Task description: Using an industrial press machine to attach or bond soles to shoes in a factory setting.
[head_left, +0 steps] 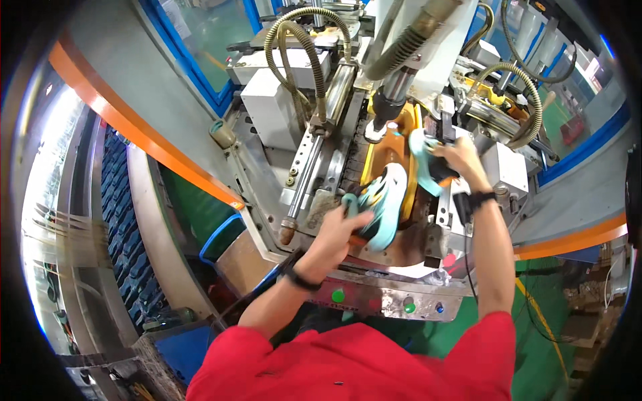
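A shoe with a pale teal and white sole [386,204] is in my left hand [332,240], its fingers closed around the dark part nearest me. My right hand [463,160] grips a second shoe, with a teal edge [421,157] and a dark upper, a little farther off and to the right. Both shoes are tilted over the press bed. Between and behind them is an orange pad [391,148] in a yellow frame [366,167]. A dark press rod with a white tip [374,131] comes down close above the pad. My palms hide part of each shoe.
A metal cylinder [309,177] and a white box [271,107] stand left of the bed; another white box [506,166] is at the right. Along the front runs a panel with green buttons [338,295]. An orange curved rail [144,127] borders the left side.
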Action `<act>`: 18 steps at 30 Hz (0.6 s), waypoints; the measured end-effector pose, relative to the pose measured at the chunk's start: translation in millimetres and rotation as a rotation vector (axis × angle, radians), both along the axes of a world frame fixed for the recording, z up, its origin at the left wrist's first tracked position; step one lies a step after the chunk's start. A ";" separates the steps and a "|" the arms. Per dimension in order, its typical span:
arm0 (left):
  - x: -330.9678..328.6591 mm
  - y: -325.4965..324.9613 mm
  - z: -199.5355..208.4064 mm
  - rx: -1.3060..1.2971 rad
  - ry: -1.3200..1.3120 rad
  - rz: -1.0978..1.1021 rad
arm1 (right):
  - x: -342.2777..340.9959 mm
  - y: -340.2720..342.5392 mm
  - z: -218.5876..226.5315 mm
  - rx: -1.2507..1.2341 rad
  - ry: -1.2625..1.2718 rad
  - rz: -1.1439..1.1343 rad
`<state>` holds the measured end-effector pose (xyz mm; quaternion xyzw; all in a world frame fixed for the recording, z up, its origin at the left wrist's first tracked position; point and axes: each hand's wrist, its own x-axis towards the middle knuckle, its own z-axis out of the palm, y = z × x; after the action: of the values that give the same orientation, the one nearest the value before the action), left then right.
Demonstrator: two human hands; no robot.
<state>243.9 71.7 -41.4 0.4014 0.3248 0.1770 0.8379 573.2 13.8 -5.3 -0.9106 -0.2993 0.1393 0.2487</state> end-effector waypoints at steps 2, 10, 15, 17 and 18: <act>-61.2 -12.2 32.5 -0.007 0.106 0.064 | -24.8 52.9 -21.1 -0.065 0.013 0.061; -236.2 -62.4 46.8 0.098 0.111 0.635 | -78.9 126.3 -143.4 0.035 -0.429 -0.097; -280.3 -107.6 24.4 0.054 0.238 0.881 | -121.6 80.3 -107.6 0.288 -0.483 0.121; -280.3 -128.8 19.5 -0.006 0.284 0.987 | -198.2 29.4 -61.9 0.451 -0.158 0.377; -279.9 -133.9 14.3 -0.018 0.272 0.981 | -236.8 3.0 -59.3 0.478 -0.265 0.422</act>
<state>-36.0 -62.2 -27.1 0.2137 0.5828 0.4931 0.6096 336.4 16.8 -64.6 -0.7546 -0.5351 -0.0059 0.3797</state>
